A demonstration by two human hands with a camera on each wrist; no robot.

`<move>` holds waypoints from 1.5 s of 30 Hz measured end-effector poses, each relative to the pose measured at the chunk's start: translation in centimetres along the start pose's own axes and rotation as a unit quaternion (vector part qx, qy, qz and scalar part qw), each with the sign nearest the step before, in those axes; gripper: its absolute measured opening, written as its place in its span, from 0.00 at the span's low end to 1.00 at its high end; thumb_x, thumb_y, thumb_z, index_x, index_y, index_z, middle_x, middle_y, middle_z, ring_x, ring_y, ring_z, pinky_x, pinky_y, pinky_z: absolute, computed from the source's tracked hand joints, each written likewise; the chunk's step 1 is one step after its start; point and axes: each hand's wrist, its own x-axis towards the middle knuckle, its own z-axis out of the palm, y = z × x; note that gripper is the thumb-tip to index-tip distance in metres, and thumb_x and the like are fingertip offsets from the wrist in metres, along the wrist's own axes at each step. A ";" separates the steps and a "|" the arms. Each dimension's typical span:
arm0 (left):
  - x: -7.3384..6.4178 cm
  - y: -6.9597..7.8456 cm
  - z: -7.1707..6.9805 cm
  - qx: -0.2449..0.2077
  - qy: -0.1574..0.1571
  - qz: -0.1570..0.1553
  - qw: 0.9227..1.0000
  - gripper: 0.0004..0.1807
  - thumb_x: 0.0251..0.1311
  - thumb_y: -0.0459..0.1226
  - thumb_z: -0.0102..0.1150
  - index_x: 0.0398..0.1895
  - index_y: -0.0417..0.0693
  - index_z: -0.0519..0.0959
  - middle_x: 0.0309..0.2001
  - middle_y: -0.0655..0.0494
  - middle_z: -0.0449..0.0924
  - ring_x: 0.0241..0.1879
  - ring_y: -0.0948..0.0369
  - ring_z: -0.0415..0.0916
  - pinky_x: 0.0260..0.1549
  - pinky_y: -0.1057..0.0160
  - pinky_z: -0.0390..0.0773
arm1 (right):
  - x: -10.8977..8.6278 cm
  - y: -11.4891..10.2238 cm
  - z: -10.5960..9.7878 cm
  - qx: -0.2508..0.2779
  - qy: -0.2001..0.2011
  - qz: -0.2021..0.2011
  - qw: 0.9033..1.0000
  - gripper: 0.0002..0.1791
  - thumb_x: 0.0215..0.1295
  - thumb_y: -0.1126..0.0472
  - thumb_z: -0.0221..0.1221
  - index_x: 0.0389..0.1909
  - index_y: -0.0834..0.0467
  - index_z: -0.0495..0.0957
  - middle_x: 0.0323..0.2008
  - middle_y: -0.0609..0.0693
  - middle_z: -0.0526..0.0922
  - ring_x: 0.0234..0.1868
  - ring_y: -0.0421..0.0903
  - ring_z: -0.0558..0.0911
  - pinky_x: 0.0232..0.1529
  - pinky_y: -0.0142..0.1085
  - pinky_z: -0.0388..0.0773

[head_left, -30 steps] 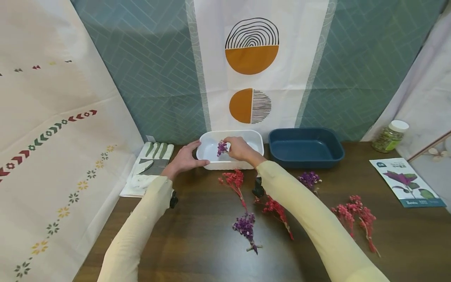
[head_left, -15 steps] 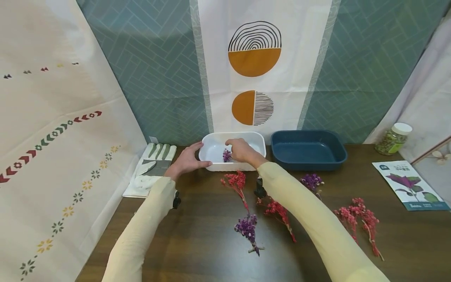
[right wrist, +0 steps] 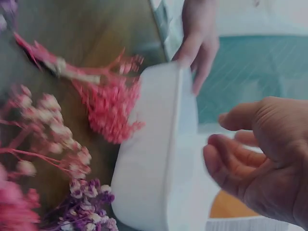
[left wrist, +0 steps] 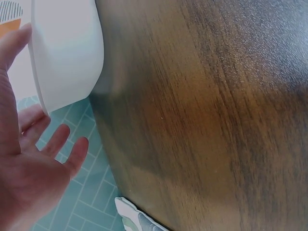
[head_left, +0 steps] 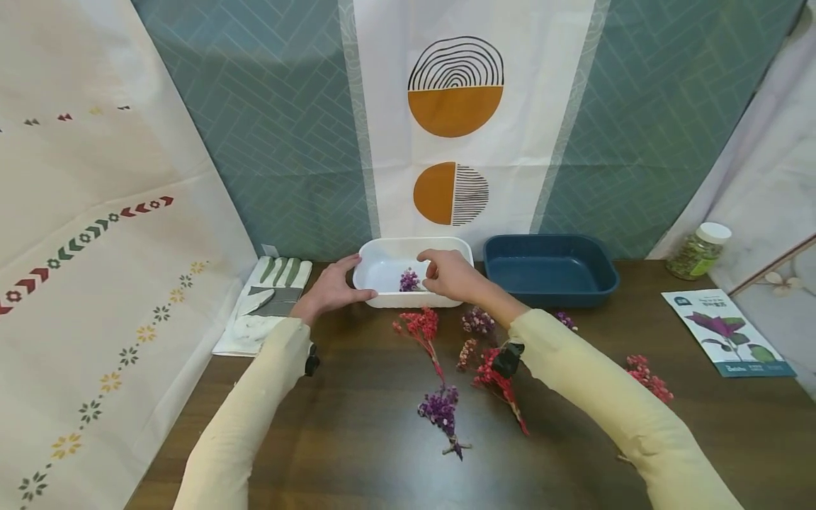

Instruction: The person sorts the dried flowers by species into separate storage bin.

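A white plastic tub [head_left: 417, 301] stands at the back of the table, with a small purple dried flower sprig [head_left: 409, 280] lying inside. My left hand [head_left: 333, 289] holds the tub's left end, thumb at the front rim and fingers round the far side. In the left wrist view the other fingers [left wrist: 79, 154] spread away from the tub. Over the tub's right half is my right hand [head_left: 449, 275], its loosely bent fingers holding nothing. Nearby on the table lie a red dried flower sprig [head_left: 422, 323], a second red sprig [head_left: 500, 374] and a purple sprig [head_left: 440, 408].
A dark blue tub [head_left: 551, 294] stands right of the white one. Folded work gloves [head_left: 274, 301] lie at the left. At the right are a lidded jar [head_left: 695, 256] and a seed packet [head_left: 728, 333]. More red flowers [head_left: 649, 375] lie partly under my right sleeve.
My right hand has put the purple sprig down in the white tub, let go of it and moved to the right. My left hand stays on the tub.
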 end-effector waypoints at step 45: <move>0.0 0.2 -0.4 -0.003 0.000 0.010 1.000 0.53 0.52 0.53 0.73 0.75 0.37 0.59 0.75 0.42 0.57 0.72 0.45 0.56 0.66 0.42 0.59 | -19.9 -4.0 10.2 0.050 0.027 0.096 0.994 0.32 0.52 0.54 0.75 0.52 0.69 0.77 0.23 0.40 0.76 0.23 0.34 0.73 0.26 0.35 0.74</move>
